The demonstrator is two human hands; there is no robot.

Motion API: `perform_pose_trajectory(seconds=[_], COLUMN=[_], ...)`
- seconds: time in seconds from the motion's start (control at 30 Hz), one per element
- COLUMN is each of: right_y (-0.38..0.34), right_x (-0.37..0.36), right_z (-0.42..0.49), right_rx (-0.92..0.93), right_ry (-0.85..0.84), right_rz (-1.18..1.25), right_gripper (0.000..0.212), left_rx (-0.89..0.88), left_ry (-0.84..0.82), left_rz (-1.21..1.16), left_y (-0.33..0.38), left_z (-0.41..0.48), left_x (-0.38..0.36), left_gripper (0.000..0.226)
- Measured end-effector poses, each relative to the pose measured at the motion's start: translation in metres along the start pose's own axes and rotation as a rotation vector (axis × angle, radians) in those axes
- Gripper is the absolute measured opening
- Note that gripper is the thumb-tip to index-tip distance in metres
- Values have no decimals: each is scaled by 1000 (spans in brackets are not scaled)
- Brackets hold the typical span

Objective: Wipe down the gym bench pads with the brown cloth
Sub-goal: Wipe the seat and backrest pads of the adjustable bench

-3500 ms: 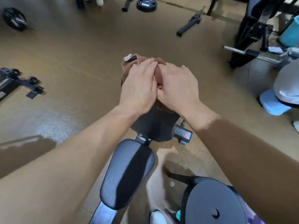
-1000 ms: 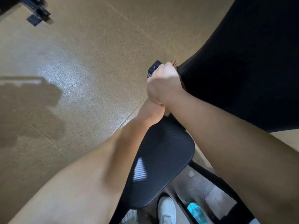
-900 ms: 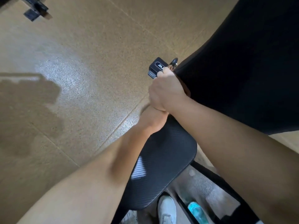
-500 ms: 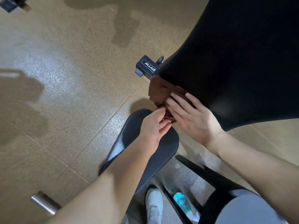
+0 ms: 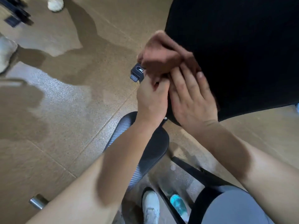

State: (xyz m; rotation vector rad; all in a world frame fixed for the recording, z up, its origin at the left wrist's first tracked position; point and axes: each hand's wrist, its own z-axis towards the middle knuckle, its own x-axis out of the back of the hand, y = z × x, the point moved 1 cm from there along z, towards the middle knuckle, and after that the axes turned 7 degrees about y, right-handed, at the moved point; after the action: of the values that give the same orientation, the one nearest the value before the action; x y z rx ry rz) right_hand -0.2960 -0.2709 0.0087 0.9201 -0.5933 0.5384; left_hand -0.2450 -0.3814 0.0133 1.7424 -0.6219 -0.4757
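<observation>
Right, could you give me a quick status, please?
Both hands, left hand and right hand, bunching brown cloth at back pad edge. Nothing blocking.

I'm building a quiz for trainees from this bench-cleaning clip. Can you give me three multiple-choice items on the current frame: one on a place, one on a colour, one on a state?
1. Where is the brown cloth?
A. At the black back pad's edge
B. On the floor
C. On the seat pad

2. What colour is the bottle under the bench?
A. Red
B. Teal
C. Yellow

3. How is the right hand?
A. Closed in a fist
B. Holding the bottle
C. Open, fingers extended

Answers: 1 A, bunched there above both hands; 2 B, teal beside the white shoe; 3 C, fingers spread flat beside the left hand.
</observation>
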Motion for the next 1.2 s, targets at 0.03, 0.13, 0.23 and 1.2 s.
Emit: perform_pose_trajectory(seconds=[0.03, 0.13, 0.23, 1.2], right_y=[-7, -33, -51, -25], right_x=[-7, -27, -41, -40], right_z=[-8, -26, -36, -126], right_rx=[77, 394, 595, 519], right_ry=[-93, -322, -484, -360], right_rz=[-17, -40, -20, -46], right_gripper=[49, 59, 63, 66], left_rx=[18, 253, 449, 295], left_ry=[2, -70, -149, -131], left_rz=[96, 219, 296, 329], left_y=[-19, -69, -90, -148], left_z=[6, 12, 1, -44], left_x=[2, 8, 5, -38], left_gripper=[23, 27, 35, 23])
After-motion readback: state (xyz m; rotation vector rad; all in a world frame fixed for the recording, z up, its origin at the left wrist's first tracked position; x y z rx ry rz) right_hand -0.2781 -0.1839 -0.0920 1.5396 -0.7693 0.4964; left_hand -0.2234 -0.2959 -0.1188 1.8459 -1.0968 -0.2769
